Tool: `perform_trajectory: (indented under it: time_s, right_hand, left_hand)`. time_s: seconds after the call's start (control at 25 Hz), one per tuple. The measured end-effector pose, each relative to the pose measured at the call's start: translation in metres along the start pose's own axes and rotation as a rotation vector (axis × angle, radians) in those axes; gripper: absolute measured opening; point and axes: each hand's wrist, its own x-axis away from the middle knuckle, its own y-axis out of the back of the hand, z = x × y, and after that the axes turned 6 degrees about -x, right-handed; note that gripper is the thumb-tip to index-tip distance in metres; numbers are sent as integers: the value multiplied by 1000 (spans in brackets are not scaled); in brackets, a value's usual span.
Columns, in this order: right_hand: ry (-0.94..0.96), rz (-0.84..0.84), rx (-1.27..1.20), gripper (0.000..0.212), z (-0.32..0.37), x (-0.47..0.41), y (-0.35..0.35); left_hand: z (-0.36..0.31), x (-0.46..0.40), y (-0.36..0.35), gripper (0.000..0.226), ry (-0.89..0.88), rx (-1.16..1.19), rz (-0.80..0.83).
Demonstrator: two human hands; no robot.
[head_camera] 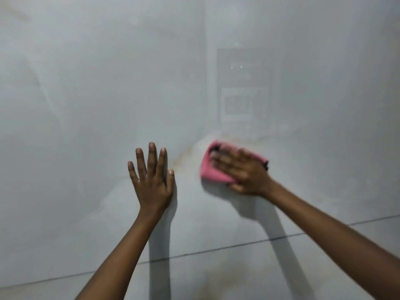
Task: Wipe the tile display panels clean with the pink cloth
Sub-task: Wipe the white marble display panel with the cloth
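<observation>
Right hand [244,172] presses the pink cloth [213,169] flat against the grey tile panel [86,94], fingers blurred, while left hand [151,178] rests just left of the cloth, fingers spread.

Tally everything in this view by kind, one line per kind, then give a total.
Hands: 2, the left hand flat on the panel, the right hand pressing the cloth
Pink cloth: 1
Tile panels: 2, the upper panel and the lower panel, split by a dark joint line
Total: 5
</observation>
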Motion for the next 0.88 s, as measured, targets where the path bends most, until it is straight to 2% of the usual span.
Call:
perform_trajectory:
  time_s: [0.12,0.24,0.28,0.32,0.36,0.4,0.44,0.52,0.56,0.6,0.64,0.68,0.8,0.88]
  right_hand:
    - [-469,-467,35,69,-136,-43,86]
    - [-970,-717,-8,73,-203,-80,153]
    - [-1034,-748,-13,72,-202,-91,155]
    - [-1030,-765,-28,71,-189,-104,151]
    - [-945,-783,-71,70,-165,-113,134]
    - [-769,-749,-81,69,-132,-114,105]
    - [-534,-620,-57,65,-87,-109,71]
    - [13,-171,126,60,-13,-84,25]
    - [199,-24,177,59,-6,-75,19]
    - [293,40,174,58,-17,-76,27]
    - [307,13,148,57,-41,-82,40]
    - [237,-66,141,57,-70,-93,57]
    - [-272,-451,96,68,-178,-126,126]
    - [-664,-671,32,74,-238,-142,186]
  left_hand:
    - [1,-48,11,56,6,42,-70]
    - [7,-115,23,57,108,44,-103]
    - [8,-124,22,57,118,16,-107]
    - [9,-125,20,58,116,-17,-113]
    - [9,-121,17,58,109,-34,-115]
    - [8,-117,15,58,98,-41,-113]
    - [8,-115,15,58,86,-49,-105]
    - [9,-118,20,58,85,-70,-83]
    - [8,-120,23,58,96,-68,-78]
    - [7,-121,26,58,108,-36,-82]
    - [4,-124,29,58,108,18,-96]
    - [1,-132,33,58,84,77,-115]
    - [-3,-191,48,55,-47,92,-189]
    - [1,-242,54,55,-21,50,-205]
